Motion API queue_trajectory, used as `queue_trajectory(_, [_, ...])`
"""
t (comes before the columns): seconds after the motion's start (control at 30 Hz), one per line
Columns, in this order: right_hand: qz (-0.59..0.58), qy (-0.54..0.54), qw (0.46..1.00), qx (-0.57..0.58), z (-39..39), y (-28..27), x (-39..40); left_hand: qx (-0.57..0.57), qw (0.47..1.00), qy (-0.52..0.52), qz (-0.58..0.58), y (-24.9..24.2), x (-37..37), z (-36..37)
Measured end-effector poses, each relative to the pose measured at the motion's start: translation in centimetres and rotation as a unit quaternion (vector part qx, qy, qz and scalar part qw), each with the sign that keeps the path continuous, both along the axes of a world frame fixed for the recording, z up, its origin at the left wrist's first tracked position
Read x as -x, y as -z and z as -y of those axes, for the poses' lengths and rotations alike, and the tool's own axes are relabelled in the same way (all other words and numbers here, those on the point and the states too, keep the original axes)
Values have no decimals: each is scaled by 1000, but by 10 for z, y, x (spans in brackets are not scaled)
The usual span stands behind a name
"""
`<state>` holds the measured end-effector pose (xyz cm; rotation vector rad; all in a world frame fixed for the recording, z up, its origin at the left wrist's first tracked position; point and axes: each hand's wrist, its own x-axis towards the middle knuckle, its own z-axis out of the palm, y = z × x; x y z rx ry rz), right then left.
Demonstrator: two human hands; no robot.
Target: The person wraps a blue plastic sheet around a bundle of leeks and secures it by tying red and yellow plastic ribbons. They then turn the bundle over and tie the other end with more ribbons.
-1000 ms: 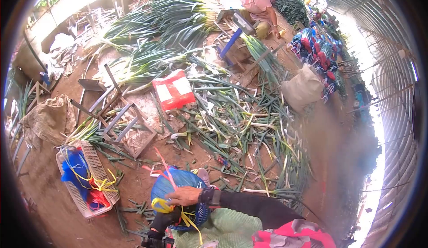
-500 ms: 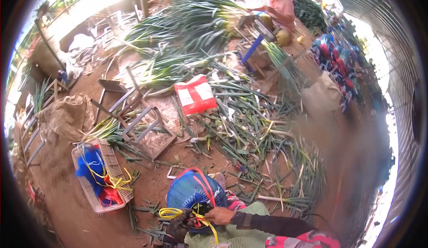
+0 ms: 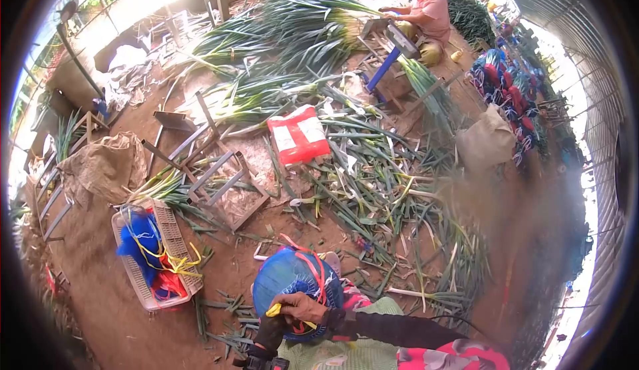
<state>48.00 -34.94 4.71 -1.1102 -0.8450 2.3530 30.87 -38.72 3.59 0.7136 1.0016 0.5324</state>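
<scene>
A rounded blue net bag [image 3: 281,273] stands in front of my lap, with a red strap [image 3: 321,278] running over its side. My right hand [image 3: 303,307] reaches across its near side, fingers closed on a yellow strap [image 3: 273,310]. The strap pokes out at the left of my fingers, and a short piece shows under the palm. My left hand [image 3: 269,333], in a dark glove, is closed just below and meets the right hand at the strap. Its fingertips are partly hidden. A green mesh sack [image 3: 353,353] covers my lap.
A plastic basket [image 3: 143,287] with blue net and yellow and red straps sits at the left. Metal-framed stands [image 3: 229,190], a red-and-white bag [image 3: 298,135] and scattered green onions [image 3: 373,190] lie ahead. Another person [image 3: 429,20] sits at the back beside an onion pile [image 3: 299,24].
My right hand has moved up and left over the net bag, towards the gloved left hand. The yellow loop that stuck out at the left is now bunched up at my fingers.
</scene>
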Motion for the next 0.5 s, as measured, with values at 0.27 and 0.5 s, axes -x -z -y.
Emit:
queue_trajectory(0.27, [-133,186,959,166,4,19,-37,-52,980,-28,-190,9,46,6])
queue_trajectory(0.5, [45,268,932,241,49,62,-91,90,959,-143,-225,52,108,51])
